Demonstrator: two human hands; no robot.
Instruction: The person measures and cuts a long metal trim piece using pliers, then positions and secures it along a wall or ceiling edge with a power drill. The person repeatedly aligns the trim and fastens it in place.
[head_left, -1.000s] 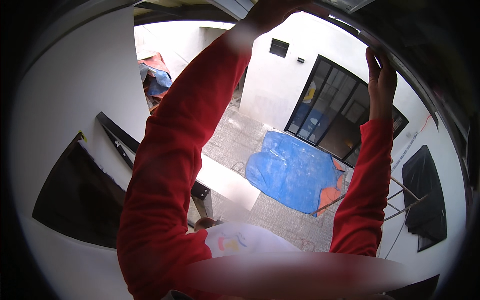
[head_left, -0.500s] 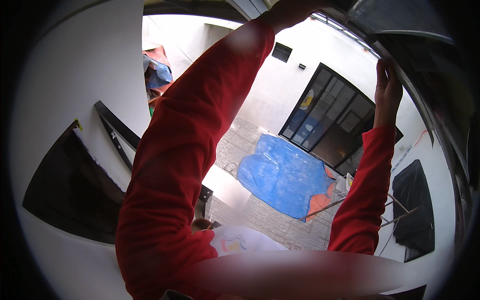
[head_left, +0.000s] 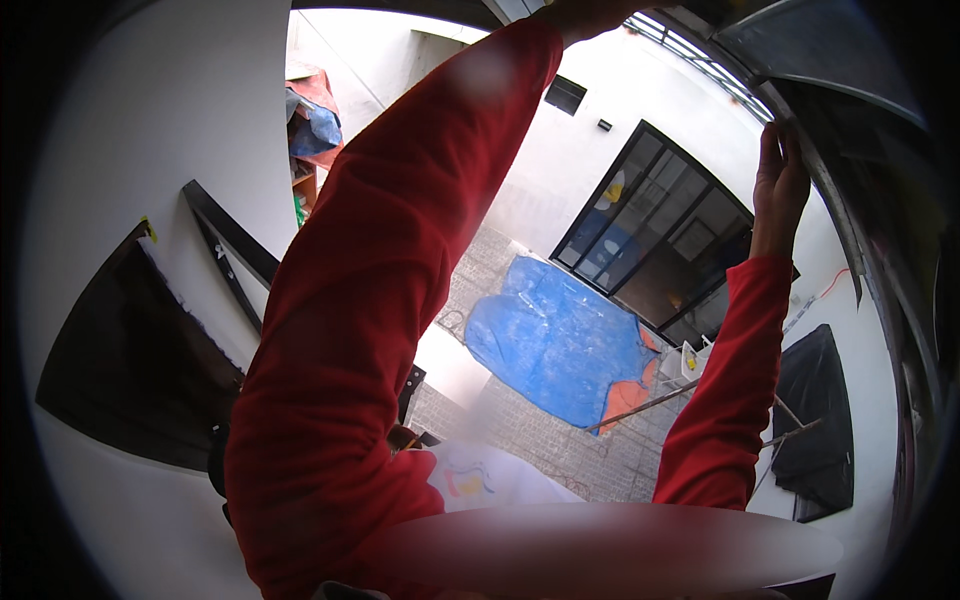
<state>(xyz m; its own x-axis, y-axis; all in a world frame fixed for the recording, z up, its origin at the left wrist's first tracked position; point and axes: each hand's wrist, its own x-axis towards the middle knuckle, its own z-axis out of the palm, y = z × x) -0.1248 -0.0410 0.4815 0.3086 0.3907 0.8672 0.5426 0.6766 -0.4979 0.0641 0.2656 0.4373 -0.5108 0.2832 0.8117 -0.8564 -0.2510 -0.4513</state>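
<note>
Reaching overhead, right hand (head_left: 781, 190) raised, dark beam (head_left: 817, 165) at its fingertips

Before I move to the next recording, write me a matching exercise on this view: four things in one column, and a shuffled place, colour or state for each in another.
Things:
1. tarp
2. right hand
3. sliding door
4. left sleeve

Descriptions:
A. plain red
B. raised, close to a dark edge
C. mostly blue, spread on the paving
D. black-framed, with glass

Pairs: 1-C, 2-B, 3-D, 4-A
</note>
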